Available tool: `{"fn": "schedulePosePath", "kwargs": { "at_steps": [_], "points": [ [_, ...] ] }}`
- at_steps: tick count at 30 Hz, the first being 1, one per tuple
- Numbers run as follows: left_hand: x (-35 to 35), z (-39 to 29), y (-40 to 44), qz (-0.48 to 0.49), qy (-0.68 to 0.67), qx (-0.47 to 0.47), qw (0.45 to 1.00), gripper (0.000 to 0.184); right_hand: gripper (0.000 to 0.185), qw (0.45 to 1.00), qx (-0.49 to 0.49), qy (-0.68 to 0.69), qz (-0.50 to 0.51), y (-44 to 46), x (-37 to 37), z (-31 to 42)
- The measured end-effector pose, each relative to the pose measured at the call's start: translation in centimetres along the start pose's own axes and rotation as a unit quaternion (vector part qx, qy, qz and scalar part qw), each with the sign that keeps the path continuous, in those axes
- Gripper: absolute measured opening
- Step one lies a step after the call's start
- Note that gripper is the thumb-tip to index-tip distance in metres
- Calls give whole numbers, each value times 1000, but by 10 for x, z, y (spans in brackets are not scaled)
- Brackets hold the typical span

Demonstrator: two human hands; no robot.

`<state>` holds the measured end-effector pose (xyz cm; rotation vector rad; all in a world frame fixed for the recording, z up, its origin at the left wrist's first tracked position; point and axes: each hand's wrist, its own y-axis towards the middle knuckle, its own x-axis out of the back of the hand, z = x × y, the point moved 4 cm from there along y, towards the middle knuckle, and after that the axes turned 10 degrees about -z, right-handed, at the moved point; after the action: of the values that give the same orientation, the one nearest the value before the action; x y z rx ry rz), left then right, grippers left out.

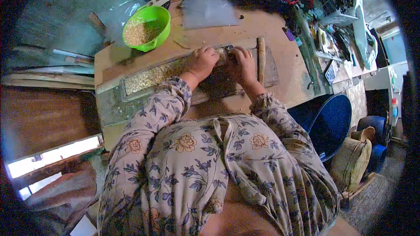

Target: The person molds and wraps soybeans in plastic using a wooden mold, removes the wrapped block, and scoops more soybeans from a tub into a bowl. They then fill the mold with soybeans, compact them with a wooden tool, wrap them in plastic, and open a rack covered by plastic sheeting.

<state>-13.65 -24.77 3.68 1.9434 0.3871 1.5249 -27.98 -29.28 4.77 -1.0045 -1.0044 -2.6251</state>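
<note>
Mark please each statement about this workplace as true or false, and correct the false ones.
1. The green bowl is upside down. False: it is upright, with pale grain-like bits inside.
2. The left hand and the right hand are both at the shallow tray. True.
3. The wooden stick lies between the two hands. False: it lies to the right of the right hand.
4. The shirt sleeves have a floral print. True.
5. The blue tub stands on the table. False: it is beside it.

Rustic indoor workroom, wooden workbench (288, 81), cluttered side shelf (345, 39), 1 green bowl (158, 28)
</note>
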Motion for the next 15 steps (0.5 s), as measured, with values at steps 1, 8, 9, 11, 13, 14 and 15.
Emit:
{"fn": "schedulePosePath", "kwargs": {
  "at_steps": [1,8,9,11,13,14,15],
  "points": [
    [3,-2,1,-1,-2,0,1000,7,32,998,63,-13,6,2,-6,0],
    [12,-4,-3,52,-73,1,996,17,35,977,154,-88,122,2,-8,21],
    [16,-4,-5,61,-113,1,992,22,31,978,149,-86,114,0,-12,16],
    [28,6,-13,56,-139,34,988,26,29,991,68,-75,86,-12,-47,-27],
    [55,22,-31,53,-154,77,984,32,28,986,87,-86,112,-4,-33,-9],
    [79,36,-39,75,-94,79,990,33,28,980,99,-106,134,-1,-32,6],
    [97,47,-52,97,-29,81,992,35,26,977,131,-117,119,-3,-31,8]
  ]
}}
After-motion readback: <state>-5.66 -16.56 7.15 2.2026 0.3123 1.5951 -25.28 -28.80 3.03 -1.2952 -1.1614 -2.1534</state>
